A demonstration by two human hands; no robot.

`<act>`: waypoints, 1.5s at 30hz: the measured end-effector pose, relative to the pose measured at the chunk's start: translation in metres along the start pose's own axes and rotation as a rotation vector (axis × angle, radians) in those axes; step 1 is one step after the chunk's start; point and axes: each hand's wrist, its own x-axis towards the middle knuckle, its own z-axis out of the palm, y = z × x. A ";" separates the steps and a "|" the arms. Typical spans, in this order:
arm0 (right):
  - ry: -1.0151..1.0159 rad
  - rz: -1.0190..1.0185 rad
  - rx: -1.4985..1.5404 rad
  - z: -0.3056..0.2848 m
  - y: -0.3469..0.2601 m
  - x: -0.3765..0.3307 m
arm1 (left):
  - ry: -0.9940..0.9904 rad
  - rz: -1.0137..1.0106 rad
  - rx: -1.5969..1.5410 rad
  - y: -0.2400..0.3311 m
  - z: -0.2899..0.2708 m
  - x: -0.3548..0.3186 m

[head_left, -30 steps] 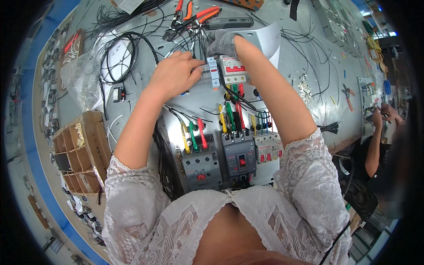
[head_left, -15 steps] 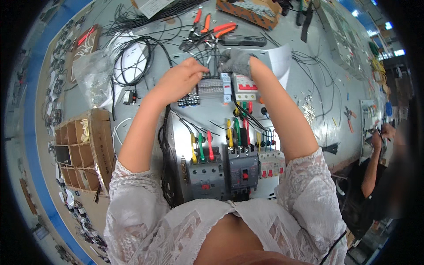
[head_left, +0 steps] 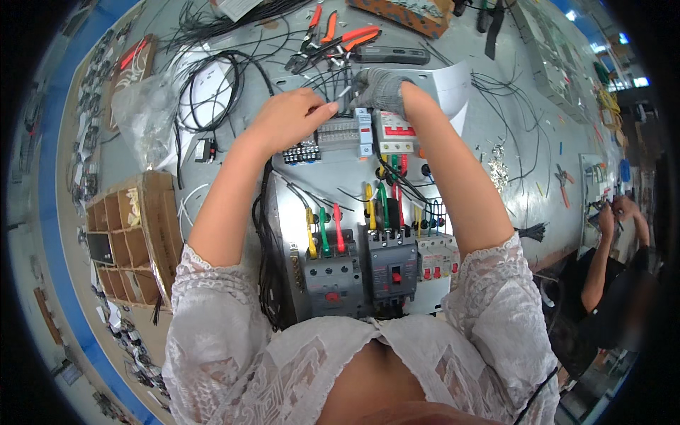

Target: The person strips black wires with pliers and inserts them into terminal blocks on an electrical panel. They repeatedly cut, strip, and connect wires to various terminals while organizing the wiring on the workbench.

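Observation:
My bare left hand (head_left: 294, 117) hovers over the left end of a terminal block row (head_left: 338, 134); its fingers are curled and its thumb points right. My right hand (head_left: 382, 93), in a grey knitted glove, is closed just behind the red and white breaker (head_left: 397, 133). Whatever either hand pinches is hidden or too small to name. Thin black wires (head_left: 329, 83) run behind and between the hands. A small white piece (head_left: 345, 91) shows between them. Beside the breaker stands a narrow light-blue module (head_left: 364, 131). Nearer me sit a dark moulded-case breaker (head_left: 392, 273) and a grey switch unit (head_left: 333, 287).
Orange-handled pliers (head_left: 340, 44) and a dark grey tool (head_left: 391, 54) lie beyond the hands. Coiled black cable (head_left: 212, 95) and a divided cardboard box (head_left: 159, 241) are at left. Loose wires (head_left: 506, 106) lie at right, where another person's hands (head_left: 616, 212) work.
My left thumb has parted from the fingertips. The right hand has shifted slightly, and the white piece now shows between the hands. The view has moved a little.

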 end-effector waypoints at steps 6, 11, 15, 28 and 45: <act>0.039 0.021 -0.088 -0.004 -0.015 -0.007 | 0.176 -0.137 -0.653 -0.024 -0.003 -0.030; -0.003 0.014 0.016 -0.003 -0.011 -0.006 | 0.287 -0.384 -0.542 -0.059 -0.001 -0.072; -0.053 0.049 0.041 -0.004 -0.016 -0.008 | 0.284 -0.455 -0.532 -0.041 0.021 -0.087; 0.010 0.072 -0.084 -0.001 -0.010 0.000 | 0.389 -0.501 -0.290 -0.027 0.035 -0.083; 0.195 -0.012 0.004 -0.010 -0.007 -0.021 | 0.591 -0.361 -0.528 -0.026 0.077 -0.089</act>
